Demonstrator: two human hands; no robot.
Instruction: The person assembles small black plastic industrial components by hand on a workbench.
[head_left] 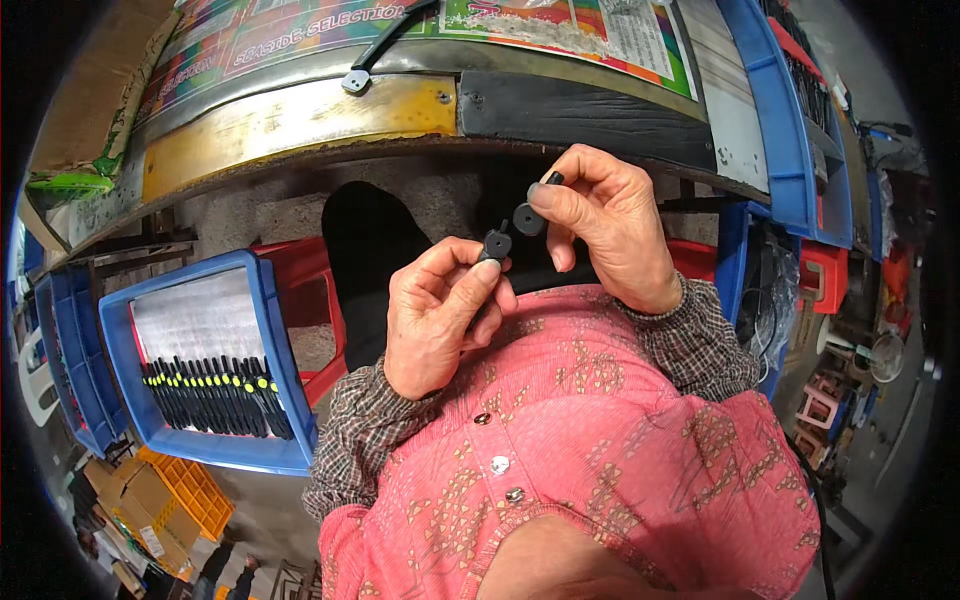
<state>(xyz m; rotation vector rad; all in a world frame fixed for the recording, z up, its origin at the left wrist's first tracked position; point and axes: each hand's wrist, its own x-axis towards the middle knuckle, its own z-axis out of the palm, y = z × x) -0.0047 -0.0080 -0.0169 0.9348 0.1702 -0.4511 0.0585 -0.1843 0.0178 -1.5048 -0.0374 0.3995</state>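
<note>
Both my hands are raised over my lap, just short of the workbench edge. Between thumb and fingers, my left hand (445,310) pinches a small black part with a round, holed end (497,243). Close by on the right, my right hand (605,220) grips another small black part with a round disc (527,219) and a short stem. The two round ends are near each other; whether they touch I cannot tell. Most of each part is hidden by my fingers.
A black bar with a pale metal end (356,80) lies on the workbench (300,125). At left, a blue tray (285,365) holds several black pieces with yellow dots. Blue bins (785,130) with black pieces stand at right. A red stool (325,370) shows behind the left tray.
</note>
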